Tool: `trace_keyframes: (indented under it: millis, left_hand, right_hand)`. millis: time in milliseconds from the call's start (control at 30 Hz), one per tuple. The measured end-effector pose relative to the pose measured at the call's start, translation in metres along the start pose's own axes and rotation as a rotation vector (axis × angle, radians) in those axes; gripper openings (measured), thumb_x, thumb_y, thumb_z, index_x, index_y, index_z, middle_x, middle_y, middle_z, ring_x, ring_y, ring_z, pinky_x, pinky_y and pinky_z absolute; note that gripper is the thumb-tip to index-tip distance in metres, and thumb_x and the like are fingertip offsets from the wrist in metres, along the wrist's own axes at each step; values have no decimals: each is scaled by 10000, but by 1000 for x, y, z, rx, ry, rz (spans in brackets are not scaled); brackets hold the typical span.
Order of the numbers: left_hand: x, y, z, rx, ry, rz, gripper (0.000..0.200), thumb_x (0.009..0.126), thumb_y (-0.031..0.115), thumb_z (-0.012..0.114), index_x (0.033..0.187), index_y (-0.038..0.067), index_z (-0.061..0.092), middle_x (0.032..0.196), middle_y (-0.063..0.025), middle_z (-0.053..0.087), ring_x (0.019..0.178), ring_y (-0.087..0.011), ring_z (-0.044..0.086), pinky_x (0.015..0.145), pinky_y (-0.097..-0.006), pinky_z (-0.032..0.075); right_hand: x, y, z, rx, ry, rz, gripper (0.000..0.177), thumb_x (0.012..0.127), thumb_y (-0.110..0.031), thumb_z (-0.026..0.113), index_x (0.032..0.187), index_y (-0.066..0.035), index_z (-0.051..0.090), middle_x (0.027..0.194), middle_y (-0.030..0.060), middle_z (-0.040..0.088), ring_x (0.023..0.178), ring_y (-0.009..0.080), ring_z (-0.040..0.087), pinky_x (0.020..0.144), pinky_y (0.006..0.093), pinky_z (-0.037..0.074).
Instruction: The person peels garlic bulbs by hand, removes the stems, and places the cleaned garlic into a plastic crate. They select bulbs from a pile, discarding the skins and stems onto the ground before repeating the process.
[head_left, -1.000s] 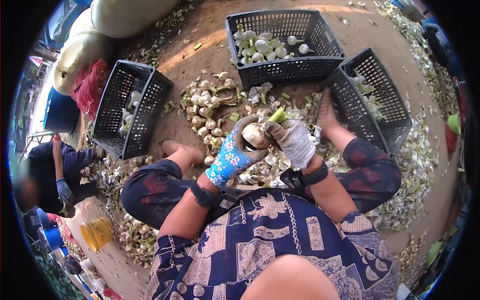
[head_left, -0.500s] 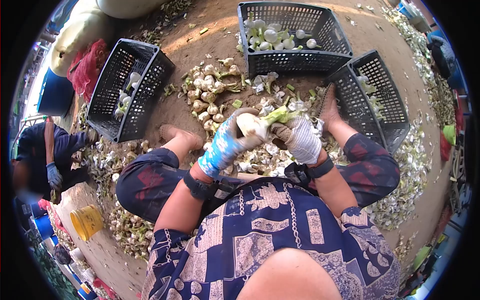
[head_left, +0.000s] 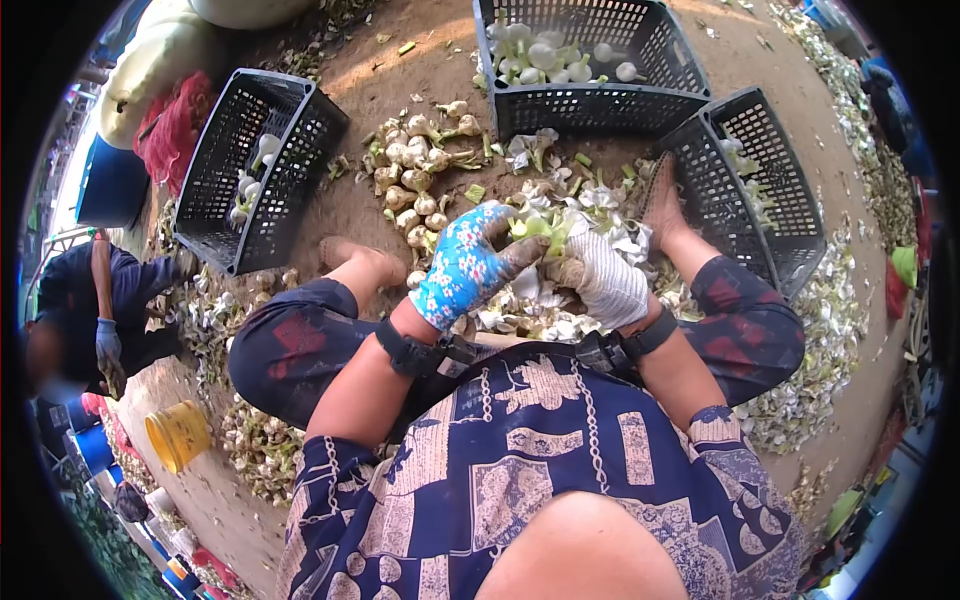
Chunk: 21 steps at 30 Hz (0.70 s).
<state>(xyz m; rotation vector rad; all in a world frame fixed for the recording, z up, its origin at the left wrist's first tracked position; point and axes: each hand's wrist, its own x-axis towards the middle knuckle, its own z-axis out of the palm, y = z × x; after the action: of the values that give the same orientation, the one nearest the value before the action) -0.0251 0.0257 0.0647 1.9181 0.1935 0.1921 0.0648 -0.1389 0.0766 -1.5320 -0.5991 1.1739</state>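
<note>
Crumpled red mesh netting [head_left: 175, 130] beside a cylindrical dark-blue drum [head_left: 108, 188] and a bulging pale sack [head_left: 152, 75], far left; lower in view, a person in dark clothing [head_left: 138, 283]; nearby, a round yellow bucket [head_left: 178, 437] on bare brown earth [head_left: 215, 492].

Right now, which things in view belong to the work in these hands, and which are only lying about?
Seemingly part of the work: left hand, right hand, greenish piece between them, bulb heap, back crate, left crate, right crate.

Probably only lying about: red netting, yellow bucket, blue container.
</note>
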Motion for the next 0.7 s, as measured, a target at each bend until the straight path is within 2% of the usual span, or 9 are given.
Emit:
trace_keyframes:
  millis: [133,267,367,467,533,600,633,667,700]
  left_hand:
    - [-3,-13,12,6,54,64,239,804,247,659,846,20,596,712,-103,558,675,-223,537,634,-336,438]
    - [-5,-2,2,12,39,11,247,874,257,577,861,15,628,677,-68,599,624,-97,543,563,-275,443]
    - [-5,0,-10,-439,-124,-247,216,883,229,567,888,18,615,712,-6,590,654,-80,527,583,-237,430]
    - [-9,7,-13,-1076,-180,-236,322,887,361,561,861,40,551,802,-35,551,755,-123,517,692,-276,447]
    - [4,-20,-12,-1499,-82,-235,382,904,434,467,860,68,566,776,-96,563,765,-228,563,732,-392,485]
    - [10,-42,-19,-1435,365,-475,381,913,441,421,960,93,569,839,-98,598,817,-263,590,766,-431,504]
    - [13,-44,-28,-1463,365,-529,380,887,464,467,1007,116,563,879,-62,599,822,-228,585,727,-392,502]
    - [14,-45,-36,-1490,362,-584,399,862,486,512,1055,139,556,919,-26,599,827,-193,581,687,-352,499]
    - [12,-67,-35,-1633,272,-487,393,862,489,514,1038,142,563,894,-16,602,781,-171,575,614,-322,479]
  right_hand:
    - [-1,-2,0,-678,1,-206,214,774,-208,572,884,-34,633,753,162,629,677,329,600,613,408,466]
    - [-9,-19,2,-968,155,-302,227,785,-220,575,873,-17,624,687,191,606,650,338,597,608,399,475]
    - [6,-10,-12,-1182,361,-32,190,747,-207,579,811,-31,605,720,180,615,693,349,607,626,435,482]
    - [20,14,-13,-1237,114,-20,199,756,-224,564,770,-41,642,695,176,624,669,344,621,619,424,493]
    - [5,3,5,-1003,-128,-19,228,767,-237,542,753,-35,647,672,184,615,652,342,620,603,430,495]
    - [-17,-11,6,-737,-408,-152,227,774,-258,559,731,-49,636,631,158,606,590,326,606,553,381,485]
    - [-32,-28,0,-400,-459,-231,234,787,-251,568,692,-43,614,601,121,586,554,272,588,541,326,474]
    - [-45,-56,-19,-437,-532,-199,249,802,-281,592,702,-53,603,663,82,600,593,226,591,568,321,478]
    - [-63,-5,-33,-308,-219,-605,256,800,-329,616,812,-74,619,794,92,639,660,210,611,598,345,491]
